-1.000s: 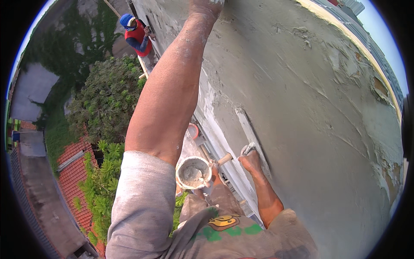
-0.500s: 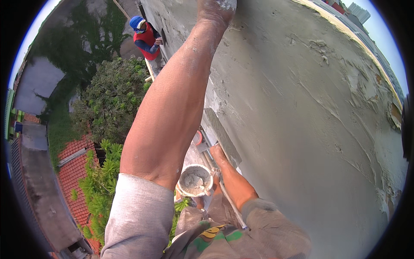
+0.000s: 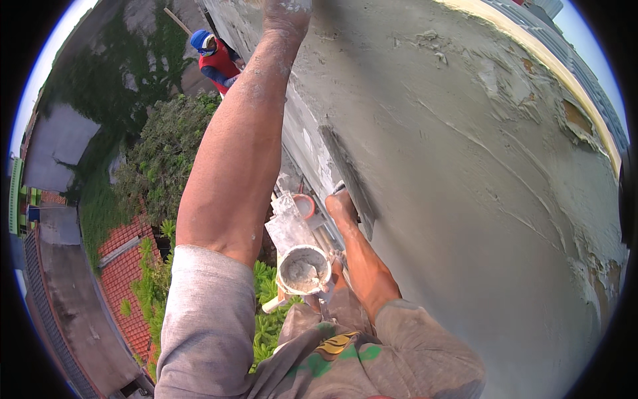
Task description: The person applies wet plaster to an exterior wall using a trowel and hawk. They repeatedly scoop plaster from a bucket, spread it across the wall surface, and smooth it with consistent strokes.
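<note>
My right hand is closed round the handle of a long, flat plastering float. The float's blade lies along the wet grey plastered wall, tilted slightly at its edge. My left arm stretches far up across the view. My left hand, spotted with dried plaster, shows only at the top edge near the wall, its fingers cut off by the frame. Below and between my arms stands a round white bucket of grey mortar. Something pale lies in the mortar, too blurred to name.
A plaster-caked board and an orange-rimmed bucket sit beyond the mortar bucket, beside poles. Far left, a co-worker in a red vest faces the same wall. Treetops and red tiled roofs lie well below.
My right hand and the float have moved farther up along the wall, away from my body. My left arm appears shifted left as the view turned, uncovering more of the board.
</note>
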Available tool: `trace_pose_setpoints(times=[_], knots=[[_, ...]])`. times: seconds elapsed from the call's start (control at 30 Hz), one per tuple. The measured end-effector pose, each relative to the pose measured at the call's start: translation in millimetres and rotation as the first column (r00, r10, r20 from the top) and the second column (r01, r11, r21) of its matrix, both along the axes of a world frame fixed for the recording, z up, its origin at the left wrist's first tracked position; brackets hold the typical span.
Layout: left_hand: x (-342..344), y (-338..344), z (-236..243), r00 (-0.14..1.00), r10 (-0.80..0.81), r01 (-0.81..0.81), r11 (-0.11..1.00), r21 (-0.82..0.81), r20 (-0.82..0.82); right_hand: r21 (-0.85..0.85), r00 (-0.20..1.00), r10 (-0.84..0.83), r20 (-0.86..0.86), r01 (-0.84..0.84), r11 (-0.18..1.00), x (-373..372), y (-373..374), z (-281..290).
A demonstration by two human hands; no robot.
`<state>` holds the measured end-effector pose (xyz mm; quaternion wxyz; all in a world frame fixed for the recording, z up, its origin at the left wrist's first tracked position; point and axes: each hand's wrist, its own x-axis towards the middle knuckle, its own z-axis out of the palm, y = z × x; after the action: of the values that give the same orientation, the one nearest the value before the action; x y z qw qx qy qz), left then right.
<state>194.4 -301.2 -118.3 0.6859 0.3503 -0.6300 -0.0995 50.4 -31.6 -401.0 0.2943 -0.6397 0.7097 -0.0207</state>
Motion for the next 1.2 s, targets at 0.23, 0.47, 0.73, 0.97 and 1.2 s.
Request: trace_pose_setpoints(times=[0.23, 0.47, 0.73, 0.97, 1.2], knots=[[14.5, -10.5, -5.8, 0.853, 0.384, -0.416, 0.909, 0.015, 0.354, -0.423, 0.953, -0.262, 0.154, 0.303, 0.854, -17.8, 51.5, 20.7], [-40.8, 20.1, 22.0, 0.814, 0.405, -0.443, 0.896, 0.004, -0.416, -0.517, 0.932, -0.295, 0.211, 0.363, 0.775, -71.1, 141.5, 58.9], [14.4, -70.0, -33.6, 0.918, 0.357, -0.355, 0.934, -0.042, 0.176, -0.509, 0.872, -0.259, 0.414, 0.458, 0.728, -107.8, 213.5, 147.1], [-26.1, -1.7, -3.3, 0.991, 0.099, -0.089, 0.990, 0.110, -0.088, -0.566, 0.910, 0.173, -0.378, -0.374, 0.735, -70.4, 173.7, 51.0], [-40.2, 21.3, 11.8, 0.994, 0.086, -0.082, 0.995, 0.059, -0.069, 0.094, 0.497, 0.560, -0.663, -0.687, 0.721, -23.0, 53.8, -130.5]])
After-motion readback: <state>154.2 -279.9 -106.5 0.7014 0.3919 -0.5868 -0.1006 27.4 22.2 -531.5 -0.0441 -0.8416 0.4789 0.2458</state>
